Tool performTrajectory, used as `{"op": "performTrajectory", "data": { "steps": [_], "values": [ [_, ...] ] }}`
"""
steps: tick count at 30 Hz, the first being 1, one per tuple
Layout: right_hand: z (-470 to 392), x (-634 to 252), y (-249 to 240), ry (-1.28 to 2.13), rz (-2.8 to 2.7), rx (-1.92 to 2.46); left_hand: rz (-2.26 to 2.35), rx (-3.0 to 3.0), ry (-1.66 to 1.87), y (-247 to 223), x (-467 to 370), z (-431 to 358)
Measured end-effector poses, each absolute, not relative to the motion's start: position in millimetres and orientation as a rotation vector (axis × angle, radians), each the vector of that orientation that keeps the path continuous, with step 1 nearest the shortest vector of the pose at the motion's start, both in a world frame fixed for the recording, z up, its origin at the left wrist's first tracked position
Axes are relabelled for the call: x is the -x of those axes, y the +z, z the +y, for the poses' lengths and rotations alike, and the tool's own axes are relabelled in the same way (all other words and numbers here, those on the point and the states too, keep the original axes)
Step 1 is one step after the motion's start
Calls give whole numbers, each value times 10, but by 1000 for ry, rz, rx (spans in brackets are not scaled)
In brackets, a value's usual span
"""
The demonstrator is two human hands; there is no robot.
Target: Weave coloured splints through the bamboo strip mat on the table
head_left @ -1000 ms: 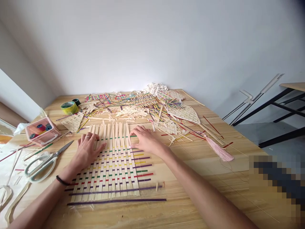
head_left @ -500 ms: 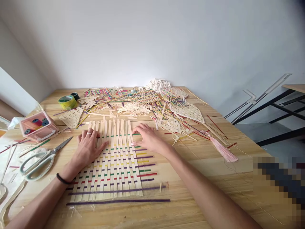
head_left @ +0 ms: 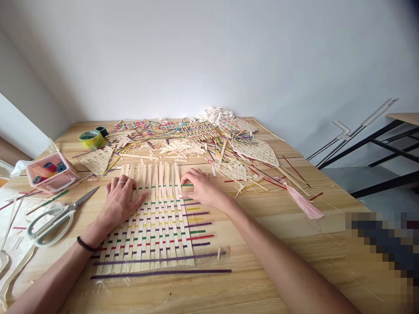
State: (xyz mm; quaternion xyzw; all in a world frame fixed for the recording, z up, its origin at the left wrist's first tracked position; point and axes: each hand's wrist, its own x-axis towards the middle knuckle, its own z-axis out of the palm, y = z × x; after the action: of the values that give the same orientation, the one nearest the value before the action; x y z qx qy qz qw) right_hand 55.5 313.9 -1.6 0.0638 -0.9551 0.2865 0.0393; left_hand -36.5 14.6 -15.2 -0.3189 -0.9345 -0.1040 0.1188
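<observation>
Little had moved since the earlier frame beyond a slight shift of view; both hands stayed at the woven mat (head_left: 160, 226), flat on the table (head_left: 229, 296). The left hand (head_left: 119, 198) spread over its left edge; the right hand (head_left: 201, 188) curved at the other, thumb and fingers parted near a green strip (head_left: 187, 186). Uneven pressure could have skewed the loose upper slats (head_left: 159, 174). Farther left, a pink box (head_left: 62, 182) held spools (head_left: 49, 167).

Scissors (head_left: 73, 209) left of woven mat (head_left: 157, 231), tassel (head_left: 303, 202) right.
</observation>
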Motion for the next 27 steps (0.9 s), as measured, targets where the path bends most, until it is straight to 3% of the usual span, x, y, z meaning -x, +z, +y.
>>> {"op": "performTrajectory", "data": {
  "steps": [27],
  "values": [
    [3141, -563, -32, 921, -2922, -177, -2775, 949, -213, -40, 381, -111]
  ]
}}
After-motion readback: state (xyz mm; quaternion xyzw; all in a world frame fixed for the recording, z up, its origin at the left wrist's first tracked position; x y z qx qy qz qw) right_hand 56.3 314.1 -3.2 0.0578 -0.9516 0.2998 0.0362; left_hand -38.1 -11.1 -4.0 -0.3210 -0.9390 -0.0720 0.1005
